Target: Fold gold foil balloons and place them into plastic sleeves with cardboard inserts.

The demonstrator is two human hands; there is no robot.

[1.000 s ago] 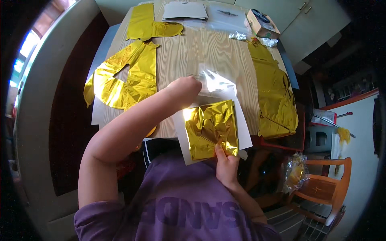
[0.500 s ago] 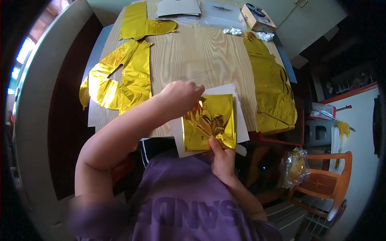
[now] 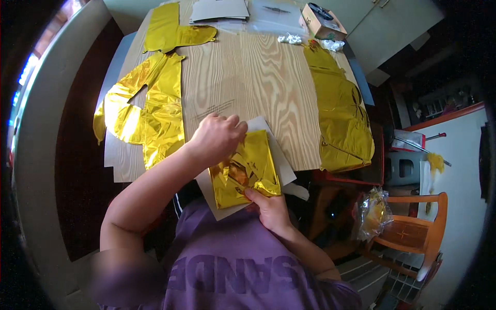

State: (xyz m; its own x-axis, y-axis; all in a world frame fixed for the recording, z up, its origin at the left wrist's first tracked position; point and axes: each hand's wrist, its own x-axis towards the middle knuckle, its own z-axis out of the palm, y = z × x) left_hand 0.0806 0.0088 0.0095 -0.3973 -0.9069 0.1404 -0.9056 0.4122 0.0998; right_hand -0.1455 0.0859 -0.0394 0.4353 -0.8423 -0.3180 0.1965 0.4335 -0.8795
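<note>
A folded gold foil balloon [image 3: 248,165] lies flat on a white card [image 3: 281,161], both tilted over the table's near edge. My right hand [image 3: 271,209] grips them at the lower right corner, its thumb pressed on the foil and the other fingers hidden underneath. My left hand [image 3: 216,138] is closed at the foil's upper left edge, knuckles up. Its fingertips are turned away, so whatever they pinch cannot be seen. Creases and bright reflections cross the middle of the foil.
Flat gold foil balloons lie at the left [image 3: 163,103], the far left [image 3: 168,31] and the right [image 3: 341,113] of the wooden table [image 3: 227,67]. White cards [image 3: 219,10], clear plastic sheets [image 3: 276,18] and a small box [image 3: 323,23] sit at the back. A wooden chair [image 3: 413,232] stands at right.
The folded foil and card have shifted left and slightly toward me, turning anticlockwise, with both hands moving along. My left hand stays closed near the foil's upper left; the whole view has shifted slightly.
</note>
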